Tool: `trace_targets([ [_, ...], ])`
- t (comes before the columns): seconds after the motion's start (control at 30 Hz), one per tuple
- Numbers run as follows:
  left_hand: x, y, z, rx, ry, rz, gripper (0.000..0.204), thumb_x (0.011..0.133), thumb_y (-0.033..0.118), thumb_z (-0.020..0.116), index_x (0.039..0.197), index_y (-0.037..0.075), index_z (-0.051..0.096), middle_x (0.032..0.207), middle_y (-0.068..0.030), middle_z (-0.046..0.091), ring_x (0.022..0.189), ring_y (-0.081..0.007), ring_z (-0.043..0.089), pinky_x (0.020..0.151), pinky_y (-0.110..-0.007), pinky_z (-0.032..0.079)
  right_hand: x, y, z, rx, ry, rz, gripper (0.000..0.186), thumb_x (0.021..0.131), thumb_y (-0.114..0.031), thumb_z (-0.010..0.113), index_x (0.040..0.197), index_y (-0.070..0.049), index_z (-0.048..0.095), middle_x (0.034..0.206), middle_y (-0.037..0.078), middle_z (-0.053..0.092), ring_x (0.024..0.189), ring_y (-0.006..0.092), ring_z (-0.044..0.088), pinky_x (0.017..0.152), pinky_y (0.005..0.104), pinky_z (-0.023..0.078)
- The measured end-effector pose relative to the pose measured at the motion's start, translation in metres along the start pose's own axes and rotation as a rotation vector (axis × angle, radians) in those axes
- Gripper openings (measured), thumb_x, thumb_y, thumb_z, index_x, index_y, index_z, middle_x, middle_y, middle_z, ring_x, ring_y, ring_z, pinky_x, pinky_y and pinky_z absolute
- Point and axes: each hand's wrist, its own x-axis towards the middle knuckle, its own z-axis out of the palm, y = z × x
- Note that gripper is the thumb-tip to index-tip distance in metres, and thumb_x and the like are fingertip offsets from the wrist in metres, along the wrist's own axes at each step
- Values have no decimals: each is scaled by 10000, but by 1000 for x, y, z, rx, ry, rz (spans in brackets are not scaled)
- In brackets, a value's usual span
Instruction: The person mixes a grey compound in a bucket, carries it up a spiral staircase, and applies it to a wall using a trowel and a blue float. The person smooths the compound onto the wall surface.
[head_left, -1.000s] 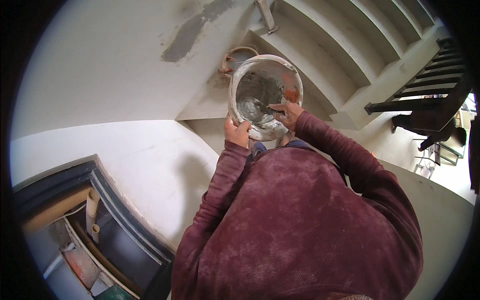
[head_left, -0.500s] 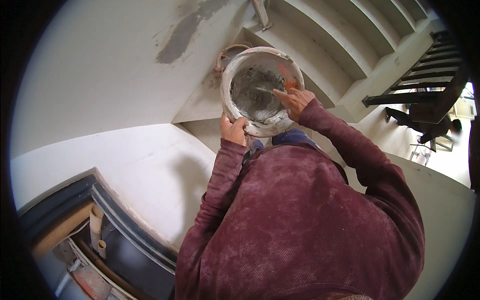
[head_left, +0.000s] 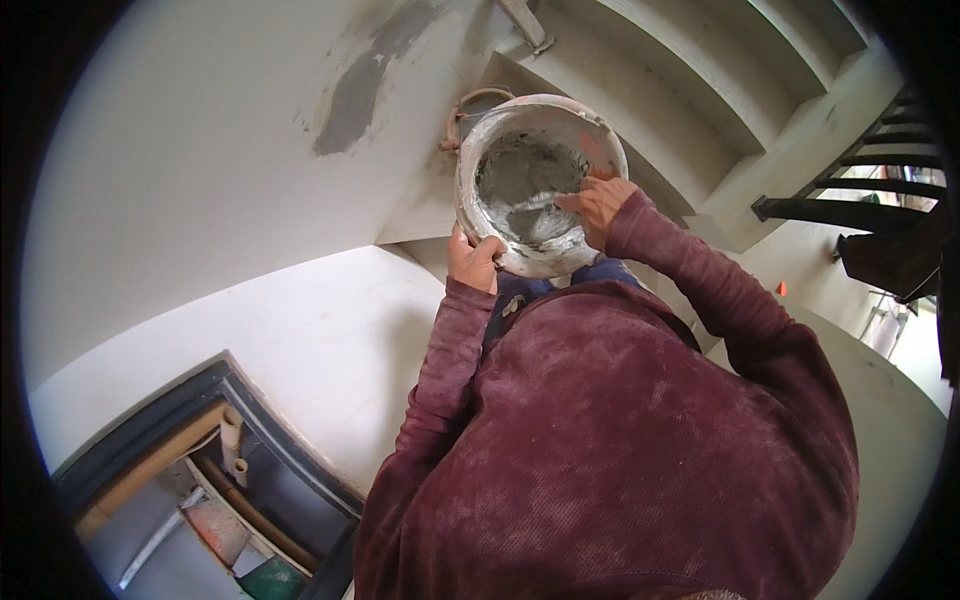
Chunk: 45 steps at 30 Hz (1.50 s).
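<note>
A white plaster-caked bucket (head_left: 535, 264) hangs tilted toward me, in front of my legs. Inside it lies thick grey paste (head_left: 522, 165), with more smeared up the walls and some orange at the right. My left hand (head_left: 474, 261) is closed on the near-left rim, thumb over the edge. Over the right side of the opening, my right hand (head_left: 603, 210) is closed on a thin, pale-edged tool (head_left: 540, 201) that reaches into the paste. Its handle is hidden in my fingers, and I cannot make out its exact kind.
Concrete stairs (head_left: 660, 90) rise beyond the bucket, with a dark railing (head_left: 840, 213) at the right. A pale wall with a grey patch (head_left: 360, 95) stands left. Lower left, a dark-framed opening (head_left: 225, 375) shows bamboo poles (head_left: 232, 430). A looped hose-like piece (head_left: 455, 120) lies behind the bucket.
The tool has moved within the paste, and its pale edge looks broader. My right hand has turned slightly. The whole view has shifted a little; my left hand keeps its hold on the rim.
</note>
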Motion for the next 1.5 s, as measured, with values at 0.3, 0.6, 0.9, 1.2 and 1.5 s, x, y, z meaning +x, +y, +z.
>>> trace_targets([
  [0.3, 10, 9, 39, 76, 44, 14, 397, 620, -79, 519, 1009, 0, 503, 835, -25, 532, 683, -114, 497, 574, -221, 415, 35, -9, 17, 143, 172, 200, 532, 710, -82, 559, 1219, -66, 405, 912, 168, 494, 693, 293, 597, 575, 363, 490],
  [0.6, 35, 20, 29, 7, 10, -15, 477, 637, -116, 475, 1096, 14, 463, 932, -51, 546, 764, -154, 531, 650, -250, 443, 24, 19, -7, -64, -32, -59, 280, 750, -131, 537, 1028, -118, 567, 874, 117, 522, 689, 245, 593, 558, 361, 469],
  [0.9, 46, 11, 32, -128, -49, -59, 511, 665, -120, 457, 1149, 45, 434, 1010, -54, 527, 856, -176, 528, 741, -285, 450, 48, 15, -26, 73, 198, 311, 292, 735, -121, 538, 979, 31, 485, 811, 166, 569, 755, 283, 604, 615, 353, 507],
  [1.2, 47, 3, 34, -68, 1, 9, 520, 672, -131, 461, 1165, 29, 419, 1042, -65, 527, 881, -188, 537, 763, -301, 457, 53, -14, -38, 164, 175, 221, 214, 695, -121, 567, 853, 6, 496, 774, 172, 563, 702, 309, 613, 575, 386, 496],
  [1.5, 52, 12, 29, -27, -29, -11, 497, 653, -128, 471, 1128, 15, 442, 1017, -77, 533, 866, -183, 542, 740, -295, 461, 43, 14, -40, -5, -15, 99, 327, 680, -156, 576, 947, 16, 499, 717, 107, 525, 658, 248, 585, 559, 347, 484],
])
